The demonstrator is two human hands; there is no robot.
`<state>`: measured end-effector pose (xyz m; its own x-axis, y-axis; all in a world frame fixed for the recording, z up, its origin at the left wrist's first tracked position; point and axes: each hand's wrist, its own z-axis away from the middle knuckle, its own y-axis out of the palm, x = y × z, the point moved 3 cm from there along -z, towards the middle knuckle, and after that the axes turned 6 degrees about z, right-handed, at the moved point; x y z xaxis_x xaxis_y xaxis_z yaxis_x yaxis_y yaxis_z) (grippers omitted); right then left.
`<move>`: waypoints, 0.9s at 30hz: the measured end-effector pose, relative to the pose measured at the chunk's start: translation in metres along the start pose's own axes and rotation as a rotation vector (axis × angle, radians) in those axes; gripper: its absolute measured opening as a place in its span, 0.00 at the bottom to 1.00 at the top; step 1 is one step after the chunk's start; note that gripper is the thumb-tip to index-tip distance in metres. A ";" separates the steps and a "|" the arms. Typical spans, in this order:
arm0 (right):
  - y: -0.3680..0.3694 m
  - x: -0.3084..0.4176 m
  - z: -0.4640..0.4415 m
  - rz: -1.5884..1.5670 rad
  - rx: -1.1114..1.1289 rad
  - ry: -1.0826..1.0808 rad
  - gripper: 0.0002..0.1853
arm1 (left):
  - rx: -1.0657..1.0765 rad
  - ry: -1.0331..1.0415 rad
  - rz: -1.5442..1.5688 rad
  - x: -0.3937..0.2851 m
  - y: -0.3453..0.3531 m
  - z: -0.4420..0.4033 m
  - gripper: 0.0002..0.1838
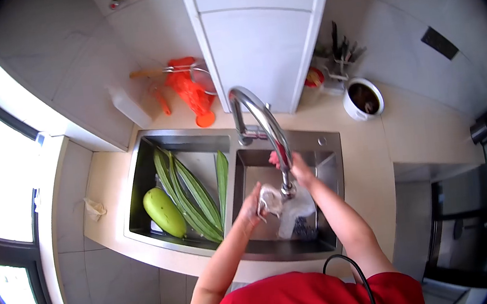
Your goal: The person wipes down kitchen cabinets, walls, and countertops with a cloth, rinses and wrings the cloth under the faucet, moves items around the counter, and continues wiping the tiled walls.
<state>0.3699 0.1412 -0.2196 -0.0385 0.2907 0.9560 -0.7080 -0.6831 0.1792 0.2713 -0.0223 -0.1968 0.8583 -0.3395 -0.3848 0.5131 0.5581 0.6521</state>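
Note:
My left hand (252, 206) is in the right basin of the sink, its fingers closed on a wet, whitish, crumpled thing (270, 200) whose kind I cannot make out. Beside it, the chrome faucet (258, 109) arches over the basin with its spout head pointing down. My right hand (301, 169) is behind and right of the spout. A pinkish patch shows at its fingers, but the faucet partly hides them. Below both hands, a clear plastic bag (295, 209) lies in the basin, with something dark and speckled (305, 229) near its lower end.
The left basin (136, 209) holds a light green gourd (164, 212) and several long ridged gourds (196, 187). Behind it lie an orange-red bag (191, 92) and a strainer (202, 75). A white pot (363, 99) and a knife holder (339, 66) stand at the back right.

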 end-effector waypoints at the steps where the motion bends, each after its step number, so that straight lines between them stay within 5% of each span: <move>1: 0.004 -0.030 0.024 0.028 0.060 0.034 0.19 | 0.033 0.014 0.015 -0.001 -0.002 -0.007 0.21; 4: 0.031 -0.028 0.084 0.050 -0.030 0.259 0.22 | 0.062 0.017 0.021 -0.009 0.007 -0.015 0.16; 7: 0.008 -0.040 0.093 0.091 -0.211 0.199 0.19 | 0.107 0.048 -0.194 -0.016 -0.006 -0.017 0.30; 9: 0.004 -0.031 0.102 0.055 -0.256 0.151 0.16 | 0.162 0.010 -0.348 -0.006 -0.017 -0.028 0.30; 11: 0.010 -0.028 0.108 -0.111 -0.318 0.172 0.14 | 0.176 0.074 -0.736 0.000 -0.016 -0.029 0.30; 12: 0.016 -0.027 0.112 -0.303 -0.240 0.211 0.15 | 0.230 0.275 -0.752 0.010 -0.018 -0.039 0.27; 14: 0.021 -0.024 0.120 -0.499 -0.229 0.170 0.16 | 0.318 0.272 -0.711 0.022 -0.022 -0.045 0.21; 18: 0.025 -0.013 0.122 -0.254 -0.087 0.121 0.22 | 0.325 0.177 -0.782 0.030 -0.006 -0.024 0.29; 21: 0.004 -0.022 0.114 -0.001 -0.235 0.011 0.23 | 0.146 0.336 -1.055 0.021 -0.020 -0.037 0.12; 23: -0.009 -0.017 0.117 0.728 -0.494 -0.292 0.24 | 0.143 0.263 -0.763 0.018 -0.025 -0.041 0.10; 25: -0.008 -0.023 0.120 0.814 -0.497 -0.233 0.26 | 0.107 0.063 -0.338 0.027 -0.021 -0.047 0.11; 27: -0.001 -0.029 0.129 1.007 -0.750 0.132 0.32 | 0.115 0.033 -0.241 0.036 0.000 -0.032 0.12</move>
<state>0.4629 0.0469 -0.2174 -0.8315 -0.0418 0.5539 -0.5476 -0.1059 -0.8300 0.3021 -0.0105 -0.2312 0.7124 -0.4260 -0.5577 0.7000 0.3740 0.6084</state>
